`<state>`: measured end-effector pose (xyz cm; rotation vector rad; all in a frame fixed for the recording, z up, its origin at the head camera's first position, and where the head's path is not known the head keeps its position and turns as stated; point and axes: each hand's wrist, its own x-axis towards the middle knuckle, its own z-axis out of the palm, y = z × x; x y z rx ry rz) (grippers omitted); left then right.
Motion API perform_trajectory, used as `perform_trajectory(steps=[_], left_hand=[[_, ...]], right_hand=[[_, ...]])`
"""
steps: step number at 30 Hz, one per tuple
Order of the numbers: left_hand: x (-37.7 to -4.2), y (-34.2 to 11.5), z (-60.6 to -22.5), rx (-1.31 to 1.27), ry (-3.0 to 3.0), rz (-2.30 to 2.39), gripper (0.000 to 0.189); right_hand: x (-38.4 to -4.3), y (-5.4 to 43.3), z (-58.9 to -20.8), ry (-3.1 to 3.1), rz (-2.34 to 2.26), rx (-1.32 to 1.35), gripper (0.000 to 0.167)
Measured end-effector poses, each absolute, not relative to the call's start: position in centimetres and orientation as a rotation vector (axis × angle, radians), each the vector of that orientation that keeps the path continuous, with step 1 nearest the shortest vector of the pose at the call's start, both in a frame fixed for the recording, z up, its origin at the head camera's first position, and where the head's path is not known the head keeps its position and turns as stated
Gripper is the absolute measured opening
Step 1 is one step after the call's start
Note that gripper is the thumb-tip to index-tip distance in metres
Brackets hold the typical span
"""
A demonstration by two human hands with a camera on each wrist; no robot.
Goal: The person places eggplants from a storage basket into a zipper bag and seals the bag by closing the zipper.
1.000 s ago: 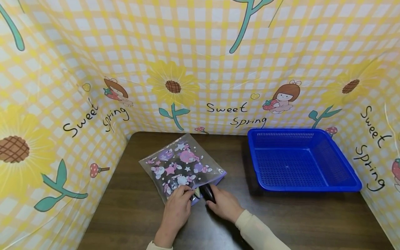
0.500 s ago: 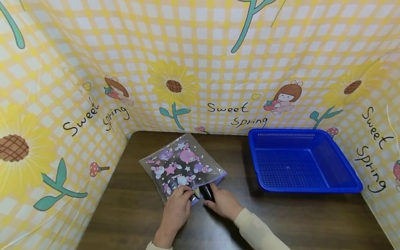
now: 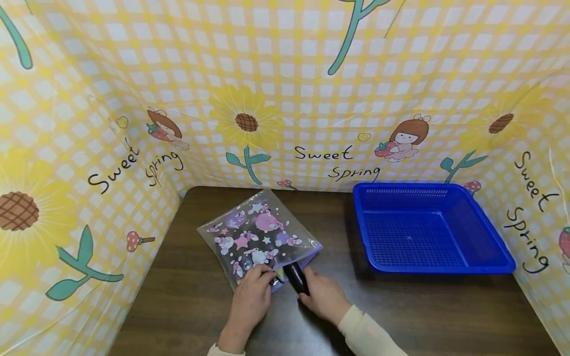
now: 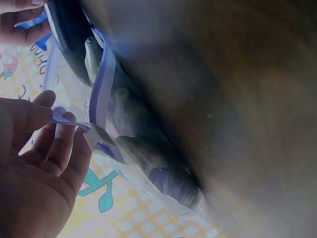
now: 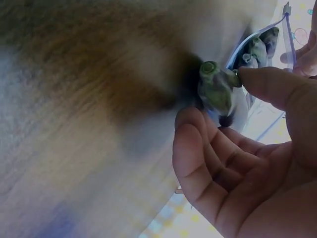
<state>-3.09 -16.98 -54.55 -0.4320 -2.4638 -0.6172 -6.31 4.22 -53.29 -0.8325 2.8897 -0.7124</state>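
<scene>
A clear zip bag (image 3: pixel 260 232) with pink and purple cartoon prints lies on the table, its purple-edged mouth turned toward me. My left hand (image 3: pixel 253 294) pinches one lip of that mouth, holding it apart by the zip strip (image 4: pixel 102 96). With thumb and fingers, my right hand (image 3: pixel 327 296) grips a dark eggplant (image 3: pixel 297 279) near its green stem cap (image 5: pixel 216 89); the far end goes into the mouth. Several other eggplants (image 5: pixel 257 52) are inside the bag, stem ends toward the mouth. A pale green stem (image 3: pixel 279 274) shows between the hands.
A blue plastic basket (image 3: pixel 438 247) with perforated sides and bottom stands on the brown table (image 3: pixel 187 306) at the right. Yellow checked sheeting (image 3: pixel 303 109) with flower prints hangs along the back and both sides.
My right hand has shifted slightly back toward its own side along the eggplant, and more of the eggplant's dark body shows. The left hand and the bag hold nearly still.
</scene>
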Motion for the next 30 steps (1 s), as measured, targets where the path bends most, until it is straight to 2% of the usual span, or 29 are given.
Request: perform_trajectory(steps=[24, 30], left_hand=[[-3.0, -17.1, -54.2, -0.431, -2.470, -0.639, 0.026], [-2.9, -17.1, -54.2, -0.421, -2.472, -0.653, 0.026]], right_hand=[[-8.2, 2.1, -54.2, 2.961, -0.695, -0.795, 0.032], [-7.9, 2.1, -54.0, 2.934, -0.699, -0.769, 0.037]])
